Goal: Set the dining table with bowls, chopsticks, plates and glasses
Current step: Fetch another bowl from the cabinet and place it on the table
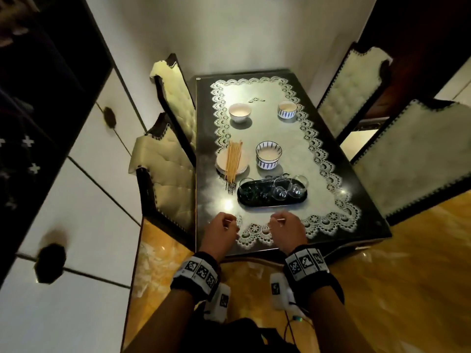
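Observation:
On the dark dining table (pixel 205 197) lies a lace cloth (pixel 300 159). A plain white bowl (pixel 239 112) stands far left and a blue-striped bowl (pixel 287 109) far right. Striped bowls (pixel 268 155), stacked, sit mid-table. To their left, a bundle of chopsticks (pixel 233 164) lies across a stack of plates (pixel 242 161). Nearer me, a black oval tray (pixel 257 197) carries several clear glasses (pixel 288 188). My left hand (pixel 221 233) and my right hand (pixel 289 230) hover over the table's near edge, fingers curled in, nothing clearly held.
Two padded chairs (pixel 165 174) stand along the left side of the table and two more chairs (pixel 407 154) along the right. A white wall is behind the far end. A white cabinet (pixel 76 200) with dark knobs fills the left. The floor is yellow marble.

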Demonstrator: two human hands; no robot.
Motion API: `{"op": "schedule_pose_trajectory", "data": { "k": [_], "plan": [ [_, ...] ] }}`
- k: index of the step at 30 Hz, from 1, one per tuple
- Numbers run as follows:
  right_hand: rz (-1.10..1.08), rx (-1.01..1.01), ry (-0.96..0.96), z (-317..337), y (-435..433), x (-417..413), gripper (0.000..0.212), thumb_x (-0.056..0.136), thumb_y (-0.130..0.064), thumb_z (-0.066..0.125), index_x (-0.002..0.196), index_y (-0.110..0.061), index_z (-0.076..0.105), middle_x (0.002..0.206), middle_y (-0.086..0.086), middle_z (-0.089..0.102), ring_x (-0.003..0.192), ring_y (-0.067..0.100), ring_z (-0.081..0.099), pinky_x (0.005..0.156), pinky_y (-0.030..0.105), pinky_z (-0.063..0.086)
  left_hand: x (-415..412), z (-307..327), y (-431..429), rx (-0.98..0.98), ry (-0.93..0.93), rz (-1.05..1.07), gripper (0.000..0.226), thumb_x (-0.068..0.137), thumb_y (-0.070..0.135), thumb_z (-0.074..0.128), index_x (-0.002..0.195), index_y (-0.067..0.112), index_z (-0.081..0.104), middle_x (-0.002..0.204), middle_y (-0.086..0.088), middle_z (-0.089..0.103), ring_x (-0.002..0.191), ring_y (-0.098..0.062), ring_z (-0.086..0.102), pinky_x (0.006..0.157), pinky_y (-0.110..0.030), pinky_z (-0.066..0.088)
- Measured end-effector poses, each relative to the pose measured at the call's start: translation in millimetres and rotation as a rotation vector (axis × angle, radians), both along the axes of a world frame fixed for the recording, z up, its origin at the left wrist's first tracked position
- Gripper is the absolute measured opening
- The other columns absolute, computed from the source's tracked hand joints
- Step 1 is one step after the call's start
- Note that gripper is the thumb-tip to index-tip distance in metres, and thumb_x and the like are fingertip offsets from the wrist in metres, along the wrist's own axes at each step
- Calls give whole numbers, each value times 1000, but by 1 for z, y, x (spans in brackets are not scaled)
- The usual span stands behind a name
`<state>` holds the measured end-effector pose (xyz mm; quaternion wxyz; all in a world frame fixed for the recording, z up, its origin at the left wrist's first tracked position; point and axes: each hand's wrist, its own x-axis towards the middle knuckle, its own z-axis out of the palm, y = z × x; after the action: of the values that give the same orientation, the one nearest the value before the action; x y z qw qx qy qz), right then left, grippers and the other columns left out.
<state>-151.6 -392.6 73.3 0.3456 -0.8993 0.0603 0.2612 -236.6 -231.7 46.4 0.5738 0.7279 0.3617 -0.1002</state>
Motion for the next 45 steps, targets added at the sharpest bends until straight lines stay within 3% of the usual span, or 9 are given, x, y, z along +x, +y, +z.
{"op": "schedule_pose_trajectory", "data": {
  "k": [6, 9, 17, 24, 29, 38, 40, 42, 45],
  "plan": [
    [-59, 14, 61, -6, -21, -11, 18, 92, -17, 60, 103, -10, 72, 99, 8, 75, 96, 25, 69, 77, 21, 43, -2, -1, -13, -7, 26, -11, 5, 97, 12, 53, 99, 13, 57, 89, -9, 70, 71, -18, 70, 60, -27, 52],
    [-58, 28, 91, -8, -31, -17, 21, 94, -20, 58, 107, -11, 71, 101, 10, 75, 99, 27, 68, 90, 31, 51, -3, -4, -17, -5, 48, -18, 7, 98, 12, 51, 100, 12, 57, 91, -10, 69, 71, -16, 69, 55, -25, 50],
    [-82, 54, 84, -9, -47, -13, 20, 93, -21, 57, 105, -12, 71, 101, 8, 74, 96, 26, 69, 94, 39, 53, 6, -13, -15, 87, 107, -46, 9, 96, 15, 52, 102, 13, 59, 93, -6, 70, 81, -18, 70, 71, -32, 57],
    [-101, 89, 138, -7, -49, -6, 20, 92, -23, 58, 104, -15, 71, 96, 4, 74, 93, 23, 69, 88, 33, 55, 11, -16, -16, 90, 129, -50, 9, 95, 19, 53, 103, 16, 58, 97, -6, 69, 86, -19, 69, 85, -41, 58],
    [-126, 42, 147, -8, -48, 5, 6, 86, -25, 63, 86, -22, 68, 95, 4, 73, 95, 26, 68, 89, 38, 55, 26, -16, -23, 54, 123, -96, 15, 95, 19, 54, 109, 14, 58, 99, -7, 69, 88, -23, 70, 86, -44, 58],
    [-115, 39, 279, -26, -20, 21, 32, 92, -26, 60, 121, -12, 60, 119, 14, 68, 105, 28, 66, 88, 30, 54, 31, -8, -21, 102, 208, -235, 49, 95, 27, 50, 143, 22, 39, 111, 2, 63, 80, -10, 71, 57, -22, 50],
    [-87, 25, 296, -28, -7, 20, 42, 94, -30, 59, 131, -11, 54, 126, 15, 65, 104, 27, 65, 80, 24, 52, 26, -7, -14, 124, 220, -246, 54, 94, 28, 50, 146, 24, 35, 120, -1, 63, 84, -13, 71, 66, -28, 55],
    [-58, 24, 330, -32, 9, 17, 51, 94, -33, 59, 139, -11, 48, 129, 17, 63, 113, 29, 63, 93, 32, 52, 15, -9, -5, 124, 230, -222, 56, 94, 28, 52, 147, 26, 35, 122, -2, 64, 89, -18, 71, 83, -38, 58],
    [-30, 16, 355, -35, 32, 10, 55, 93, -34, 59, 142, -12, 47, 133, 18, 61, 119, 32, 60, 99, 34, 48, -1, -10, 7, 115, 221, -183, 54, 93, 31, 55, 144, 29, 38, 124, -2, 63, 91, -20, 71, 86, -40, 57]
  ]
}}
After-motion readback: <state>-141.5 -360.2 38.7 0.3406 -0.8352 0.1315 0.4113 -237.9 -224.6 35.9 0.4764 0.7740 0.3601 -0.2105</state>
